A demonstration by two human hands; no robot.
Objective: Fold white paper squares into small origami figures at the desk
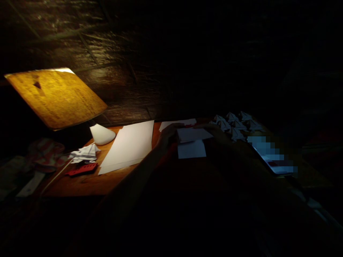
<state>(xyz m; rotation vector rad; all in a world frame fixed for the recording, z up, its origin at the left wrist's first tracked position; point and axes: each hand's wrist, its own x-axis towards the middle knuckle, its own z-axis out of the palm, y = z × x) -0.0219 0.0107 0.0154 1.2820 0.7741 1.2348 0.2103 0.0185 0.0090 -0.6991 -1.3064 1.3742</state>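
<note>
In the dim middle of the table I hold a partly folded sheet of white paper (pixel 192 149), its upper flap bent across and its lower part hanging towards me. My left hand (pixel 170 132) grips the paper's left edge, fingers curled behind it. On the opposite side, my right hand (pixel 214 131) is closed at the upper right edge, mostly lost in shadow. Just behind the hands lie more white sheets (pixel 168 125) and a small red thing, too dark to name. Several folded paper figures (pixel 237 125) stand in a cluster to the right of my right hand.
A stack of blank white paper (pixel 131 146) lies left of my hands. Farther left stand a lamp with a yellow shade (pixel 59 100) and white base (pixel 102 134), a crumpled striped paper or cloth (pixel 85 153) and a red object (pixel 83 169). A lit phone (pixel 268 157) lies right.
</note>
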